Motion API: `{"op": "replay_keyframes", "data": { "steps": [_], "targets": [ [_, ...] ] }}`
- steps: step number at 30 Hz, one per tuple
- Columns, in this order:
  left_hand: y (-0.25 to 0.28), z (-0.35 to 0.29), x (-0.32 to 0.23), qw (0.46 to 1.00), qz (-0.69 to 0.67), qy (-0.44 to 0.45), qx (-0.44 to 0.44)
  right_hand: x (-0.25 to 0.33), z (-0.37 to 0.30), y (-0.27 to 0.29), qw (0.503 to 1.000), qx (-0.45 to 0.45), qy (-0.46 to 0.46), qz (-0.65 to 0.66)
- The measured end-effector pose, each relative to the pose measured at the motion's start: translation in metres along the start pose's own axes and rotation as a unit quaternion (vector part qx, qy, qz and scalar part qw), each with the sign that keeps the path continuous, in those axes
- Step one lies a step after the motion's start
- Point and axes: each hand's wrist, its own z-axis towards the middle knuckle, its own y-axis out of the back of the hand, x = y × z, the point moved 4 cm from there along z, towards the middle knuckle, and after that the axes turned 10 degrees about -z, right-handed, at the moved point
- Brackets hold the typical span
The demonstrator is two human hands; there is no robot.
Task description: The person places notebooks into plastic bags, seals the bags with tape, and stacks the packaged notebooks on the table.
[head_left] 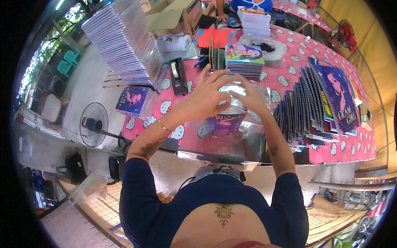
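Observation:
In front of me a small stack of notebooks (225, 123) with purple covers stands on the table, with clear plastic wrap (252, 120) around and beside it. My left hand (211, 91) hovers over the stack's left side, fingers spread and bent, the thumb curving inward. My right hand (250, 97) reaches in from the other side, with thumb and fingers apart. Their fingertips almost meet above the shiny plastic. Whether any film or tape lies between the fingers is too fine to make out. A black tape dispenser (178, 76) stands left of my left hand.
Spiral notebooks (306, 103) lean in a fanned row at right. More form a neat pile (245, 61) beyond my hands and a tall wrapped stack (120, 45) at left. An open carton (173, 20) stands behind. A person's hand (223, 17) rests at the far edge.

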Motion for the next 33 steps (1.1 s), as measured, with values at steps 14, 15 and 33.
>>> {"op": "replay_keyframes", "data": {
  "steps": [14, 15, 33],
  "targets": [
    [-0.086, -0.065, 0.107, 0.788, -0.549, 0.277, 0.037, -0.018, 0.006, -0.018, 0.934, 0.326, -0.075, 0.124],
    [-0.081, -0.065, 0.104, 0.794, -0.538, 0.277, 0.051, -0.011, 0.000, -0.012, 0.946, 0.301, -0.038, 0.118],
    [-0.060, -0.047, 0.038, 0.977, -0.029, 0.210, -0.036, 0.054, -0.023, -0.002, 0.942, 0.050, 0.124, -0.309]
  ]
}}
